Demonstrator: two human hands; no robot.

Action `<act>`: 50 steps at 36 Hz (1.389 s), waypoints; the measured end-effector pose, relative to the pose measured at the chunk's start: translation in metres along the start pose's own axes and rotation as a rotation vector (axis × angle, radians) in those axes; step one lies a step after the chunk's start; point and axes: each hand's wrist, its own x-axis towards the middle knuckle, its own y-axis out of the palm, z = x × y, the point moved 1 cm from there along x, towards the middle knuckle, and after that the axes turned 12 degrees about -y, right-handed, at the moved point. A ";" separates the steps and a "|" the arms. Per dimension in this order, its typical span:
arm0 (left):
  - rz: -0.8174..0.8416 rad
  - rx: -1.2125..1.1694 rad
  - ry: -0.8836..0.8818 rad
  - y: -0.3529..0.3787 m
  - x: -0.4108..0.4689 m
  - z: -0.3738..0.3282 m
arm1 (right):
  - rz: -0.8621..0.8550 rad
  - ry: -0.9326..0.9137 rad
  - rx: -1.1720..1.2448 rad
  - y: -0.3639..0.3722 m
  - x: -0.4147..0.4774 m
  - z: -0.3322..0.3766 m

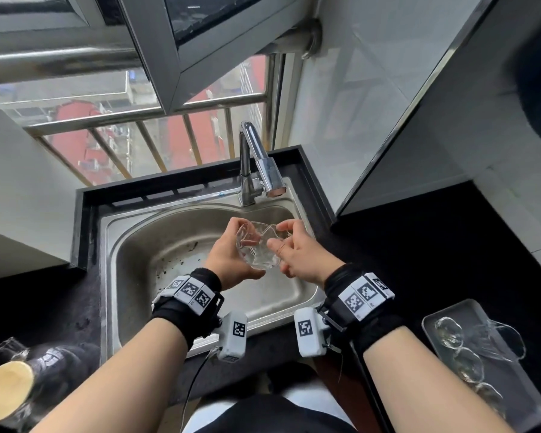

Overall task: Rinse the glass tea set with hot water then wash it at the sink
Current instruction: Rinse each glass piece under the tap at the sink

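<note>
Over the steel sink (132,245) I hold a clear glass pitcher (258,245) between both hands. My left hand (231,257) grips it from the left, fingers curled round its rim and thumb under its base. My right hand (297,251) touches its right side, with the forefinger and thumb on the rim. The chrome tap (260,160) stands behind, its spout ending just above and right of the pitcher. No water stream is visible. A grey tray (512,398) on the right counter carries several small glass cups (467,364) and a larger glass piece (500,339).
A glass teapot with a round wooden lid (7,389) stands on the dark counter at lower left. Dark specks lie on the sink floor (175,264). A window with metal bars (156,145) is behind the sink; a tiled wall (372,104) rises at right.
</note>
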 end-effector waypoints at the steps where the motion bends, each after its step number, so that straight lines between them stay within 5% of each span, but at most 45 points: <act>1: 0.001 0.017 0.016 0.010 0.002 -0.006 | -0.003 0.005 -0.018 -0.008 -0.005 -0.003; 10: 0.002 0.123 0.125 0.091 0.018 -0.049 | -0.271 0.076 -0.036 -0.074 -0.041 -0.025; 16: 0.051 0.152 0.112 0.142 0.030 -0.066 | -0.473 0.020 -0.502 -0.113 -0.066 -0.037; 32: 0.187 0.157 0.166 0.234 0.035 -0.103 | -0.408 -0.032 -1.108 -0.163 -0.110 -0.059; 50: 0.318 0.128 0.222 0.260 0.049 -0.106 | -0.756 -0.147 -0.981 -0.173 -0.113 -0.111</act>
